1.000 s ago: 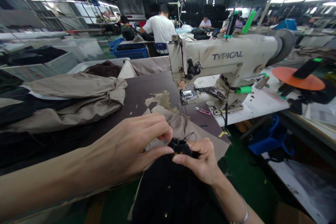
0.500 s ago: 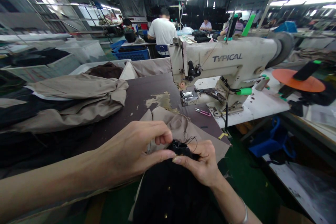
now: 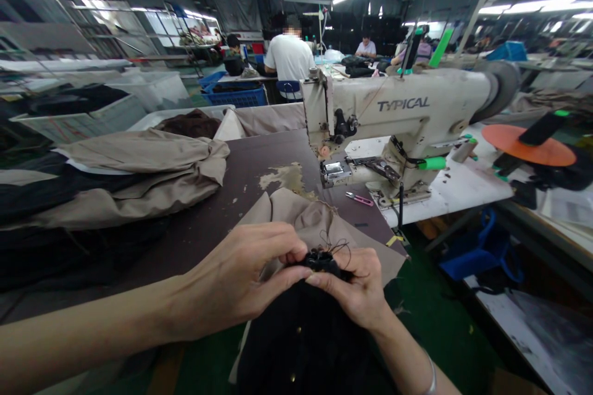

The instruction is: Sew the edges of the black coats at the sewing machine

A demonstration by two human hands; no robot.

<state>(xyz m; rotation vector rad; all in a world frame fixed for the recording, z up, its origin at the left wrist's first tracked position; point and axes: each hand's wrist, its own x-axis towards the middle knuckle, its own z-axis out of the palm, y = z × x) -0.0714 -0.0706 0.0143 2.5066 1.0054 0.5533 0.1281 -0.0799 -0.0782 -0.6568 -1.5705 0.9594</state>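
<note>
My left hand and my right hand meet at the near edge of a dark table. Both pinch the bunched top edge of a black garment that hangs down toward me. Loose black threads curl up from the pinched spot. Under the hands lies a beige fabric piece. The right wrist wears a silver bangle.
A cream TYPICAL sewing machine stands at the right on a white table, pink thread snips in front of it. Beige and black garments pile at the left. An orange disc sits far right. People sit at the back.
Both hands have slid slightly down and toward me with the black fabric, the fingers working the pinched edge. The view has drifted a little left.
</note>
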